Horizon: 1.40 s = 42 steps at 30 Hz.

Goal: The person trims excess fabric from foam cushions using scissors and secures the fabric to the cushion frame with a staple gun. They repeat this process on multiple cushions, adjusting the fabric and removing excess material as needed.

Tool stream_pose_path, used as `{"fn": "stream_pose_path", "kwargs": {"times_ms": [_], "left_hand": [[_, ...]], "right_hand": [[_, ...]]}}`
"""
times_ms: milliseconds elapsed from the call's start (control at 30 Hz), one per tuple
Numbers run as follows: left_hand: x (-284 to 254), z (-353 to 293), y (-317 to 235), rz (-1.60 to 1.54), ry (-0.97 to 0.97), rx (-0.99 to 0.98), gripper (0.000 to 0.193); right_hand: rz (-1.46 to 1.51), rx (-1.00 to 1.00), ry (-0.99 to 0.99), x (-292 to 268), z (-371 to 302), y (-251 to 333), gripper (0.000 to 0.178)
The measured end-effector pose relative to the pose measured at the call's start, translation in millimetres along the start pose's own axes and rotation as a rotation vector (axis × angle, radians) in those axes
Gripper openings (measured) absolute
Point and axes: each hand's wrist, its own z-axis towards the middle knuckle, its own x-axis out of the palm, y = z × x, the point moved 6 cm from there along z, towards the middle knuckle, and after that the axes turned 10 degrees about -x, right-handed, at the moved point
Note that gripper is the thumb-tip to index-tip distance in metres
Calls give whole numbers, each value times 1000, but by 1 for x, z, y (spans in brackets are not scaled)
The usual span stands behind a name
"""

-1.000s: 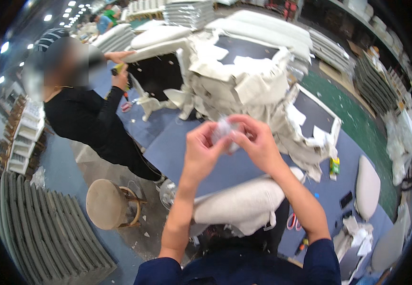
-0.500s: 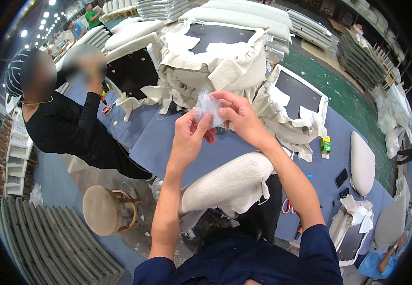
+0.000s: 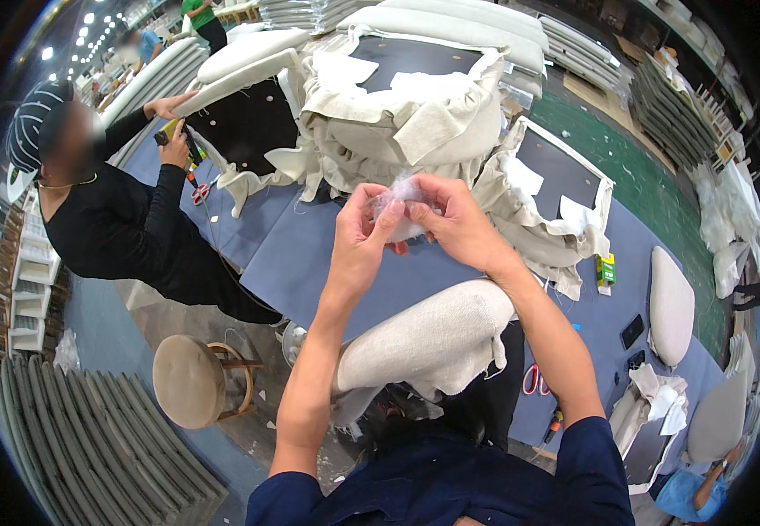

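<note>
Between my two hands is a tuft of white, fluffy fibre stuffing point(image 3: 406, 195), pinched by the fingers of both. My left hand point(image 3: 361, 230) grips its left side, thumb on top. My right hand point(image 3: 457, 219) closes on its right side, with thumb and fingers bent inward. Below my hands, a cream fabric-covered cushion point(image 3: 428, 337) lies across my lap, its loose cloth edge hanging down. Past my hands, cream upholstered pieces point(image 3: 397, 123) with dark undersides are stacked on the blue-grey table point(image 3: 292, 263).
A co-worker in black point(image 3: 126, 210) stands at left, holding a small tool near a panel. Red-handled scissors point(image 3: 533, 380), a green-yellow box point(image 3: 605, 273), a phone point(image 3: 632, 330) and a padded piece point(image 3: 671, 305) lie at right. A round stool point(image 3: 189, 381) stands lower left.
My hands have come closer together around the fibre tuft, the left one shifting slightly right. The co-worker's hands have lowered, one now resting on a panel's edge.
</note>
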Motion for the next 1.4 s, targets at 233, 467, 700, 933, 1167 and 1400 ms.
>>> {"fn": "stream_pose_path", "kwargs": {"times_ms": [233,467,700,933,1167,1400], "left_hand": [[2,5,5,-43,95,17,17],[-11,12,9,-153,113,34,17],[-6,0,-6,-13,-150,139,18],[-4,-4,2,262,-2,75,37],[28,-1,-14,20,117,134,40],[-5,-12,4,-13,-47,113,32]], "right_hand": [[86,27,-97,-9,4,-8,12],[28,-24,-94,-13,6,-11,21],[-12,49,-61,-9,1,-8,26],[-147,-156,-251,-15,-4,13,32],[-124,-258,-642,-41,-11,10,34],[22,-287,-863,-80,0,-20,34]]}}
